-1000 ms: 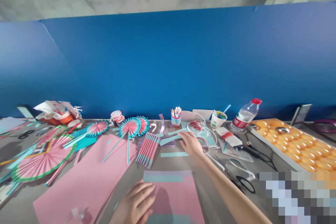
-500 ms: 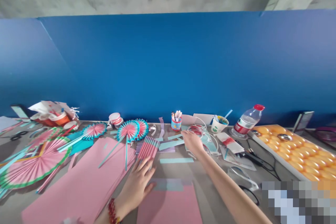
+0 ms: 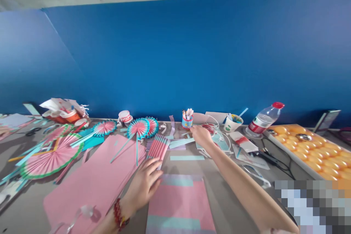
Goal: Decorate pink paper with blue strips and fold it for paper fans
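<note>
My left hand (image 3: 146,182) lies flat with its fingers apart on the near end of a pleated pink paper (image 3: 158,148) with light-blue stripes. My right hand (image 3: 202,136) is stretched forward over the back of the table, its fingers curled together beside the foot of a small blue-and-red pen cup (image 3: 187,121). Whatever is between those fingertips is too small or hidden to make out. Light-blue paper strips (image 3: 187,158) lie just below that hand. A pink sheet with light-blue bands (image 3: 179,203) lies in front of me.
Large pink sheets (image 3: 95,168) and several pleated paper fans (image 3: 138,128) cover the left side. White cables (image 3: 215,126), a paper cup (image 3: 232,122), a water bottle (image 3: 264,120) and an orange bumpy panel (image 3: 309,148) stand or lie to the right. A blue partition (image 3: 175,55) rises behind.
My right hand has moved a little forward, closer to the pen cup. My left hand stays on the pleated paper. The view has tilted down, showing more of the banded pink sheet.
</note>
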The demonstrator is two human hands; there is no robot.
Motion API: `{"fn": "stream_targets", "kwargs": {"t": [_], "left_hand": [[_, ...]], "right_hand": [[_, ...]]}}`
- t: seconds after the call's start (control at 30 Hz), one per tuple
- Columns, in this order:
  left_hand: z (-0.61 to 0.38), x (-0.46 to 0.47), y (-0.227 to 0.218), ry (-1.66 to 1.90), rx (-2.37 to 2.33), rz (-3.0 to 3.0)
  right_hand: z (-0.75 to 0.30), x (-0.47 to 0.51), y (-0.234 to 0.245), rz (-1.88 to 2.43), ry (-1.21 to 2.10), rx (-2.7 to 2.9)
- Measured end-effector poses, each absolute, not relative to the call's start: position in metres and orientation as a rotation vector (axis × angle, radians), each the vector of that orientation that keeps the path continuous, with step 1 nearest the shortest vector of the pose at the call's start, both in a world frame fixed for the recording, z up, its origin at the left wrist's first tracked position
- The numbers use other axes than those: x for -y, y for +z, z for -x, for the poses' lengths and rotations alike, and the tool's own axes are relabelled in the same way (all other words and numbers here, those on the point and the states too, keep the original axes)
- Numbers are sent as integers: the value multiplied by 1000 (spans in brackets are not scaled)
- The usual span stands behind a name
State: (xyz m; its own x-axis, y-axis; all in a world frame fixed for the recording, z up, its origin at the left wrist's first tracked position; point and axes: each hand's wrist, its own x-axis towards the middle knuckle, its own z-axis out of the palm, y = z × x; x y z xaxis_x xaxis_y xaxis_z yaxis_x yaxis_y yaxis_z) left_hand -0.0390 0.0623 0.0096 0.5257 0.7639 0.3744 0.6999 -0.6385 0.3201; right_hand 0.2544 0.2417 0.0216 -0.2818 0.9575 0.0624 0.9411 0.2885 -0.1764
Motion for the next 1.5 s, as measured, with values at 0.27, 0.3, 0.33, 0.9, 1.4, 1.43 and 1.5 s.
{"fn": "stream_targets", "kwargs": {"t": [0.27, 0.3, 0.33, 0.9, 1.4, 1.43, 1.5], "left_hand": [[13, -69, 32, 905, -1089, -1612], [7, -71, 33, 869, -1010, -1485], [1, -72, 33, 816, -948, -1390], [-45, -48, 5, 697, -1061, -1884], [-46, -58, -27, 458, -888, -2707], [-46, -59, -28, 442, -891, -2717], [-46, -60, -30, 420, -886, -2728]], "right_hand": [[-256, -126, 42, 1304, 658, 2302], [-254, -111, 38, 1149, 905, 2223], [-254, -97, 35, 1049, 1075, 2142], [-277, -53, 8, 1382, 1658, 1600], [-307, -89, -2, 1464, 1596, 1797], [-306, -92, -4, 1458, 1592, 1811], [-307, -96, -9, 1459, 1588, 1835]]}}
